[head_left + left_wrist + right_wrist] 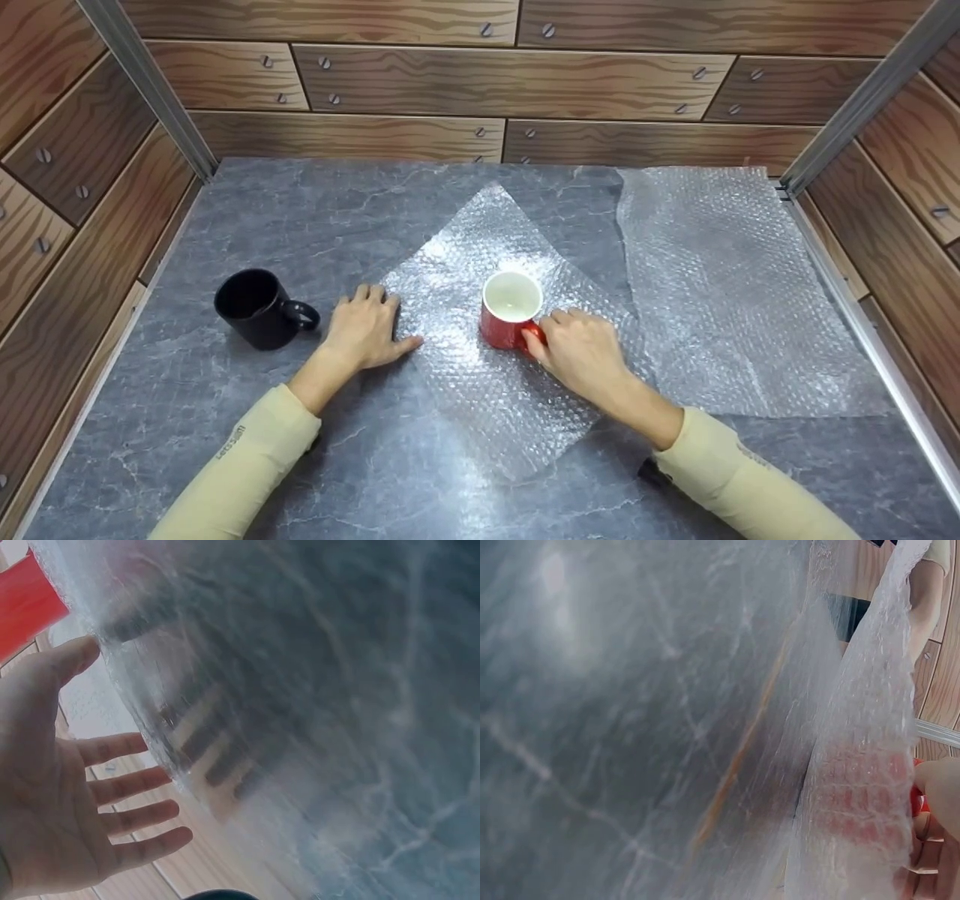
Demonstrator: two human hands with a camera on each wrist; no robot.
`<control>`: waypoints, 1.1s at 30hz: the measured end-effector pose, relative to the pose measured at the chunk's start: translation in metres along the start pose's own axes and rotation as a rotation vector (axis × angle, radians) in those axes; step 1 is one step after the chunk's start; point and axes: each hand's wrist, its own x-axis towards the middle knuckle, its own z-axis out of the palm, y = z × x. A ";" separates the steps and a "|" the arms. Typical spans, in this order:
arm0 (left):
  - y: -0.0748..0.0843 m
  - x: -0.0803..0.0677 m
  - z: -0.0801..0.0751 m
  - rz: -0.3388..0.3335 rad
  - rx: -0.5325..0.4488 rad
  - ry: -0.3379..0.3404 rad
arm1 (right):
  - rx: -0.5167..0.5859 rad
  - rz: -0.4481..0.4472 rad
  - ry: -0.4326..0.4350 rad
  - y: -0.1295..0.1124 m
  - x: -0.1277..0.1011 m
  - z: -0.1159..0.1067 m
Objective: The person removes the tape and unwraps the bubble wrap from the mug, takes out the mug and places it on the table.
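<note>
A red mug (pixel 501 330) with a white inside stands upright near the middle of a bubble wrap sheet (pixel 465 375), which lies cornerwise on the table. My right hand (pixel 589 352) grips the mug's handle, its thumb towards the near side. In the right wrist view, part of the right hand (pixel 937 840) shows at the edge beside the red handle. With fingers spread, my left hand (pixel 364 330) rests at the sheet's left edge. The left wrist view shows the left hand (pixel 67 802) with straight fingers by the bubble wrap (pixel 225 727), and the red mug (pixel 30 604) beyond its thumb.
A black mug (pixel 255 319) stands upright left of my left hand, its handle turned towards that hand. More bubble wrap (pixel 742 300) lies flat along the right side of the grey marbled table (pixel 322 217). Wood-patterned walls (pixel 510 82) and metal rails (pixel 146 82) bound the table.
</note>
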 end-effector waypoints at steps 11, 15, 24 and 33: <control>0.002 0.002 -0.009 0.022 0.012 0.054 | 0.016 0.002 -0.010 0.000 0.002 -0.002; 0.006 0.001 -0.016 0.064 0.016 0.129 | 0.022 0.008 -0.012 0.001 0.002 -0.001; 0.026 0.008 -0.024 0.182 0.000 0.224 | -0.001 -0.004 0.007 0.001 0.001 -0.001; 0.051 0.019 -0.024 0.286 -0.084 0.286 | 0.009 0.007 -0.014 0.000 0.000 0.000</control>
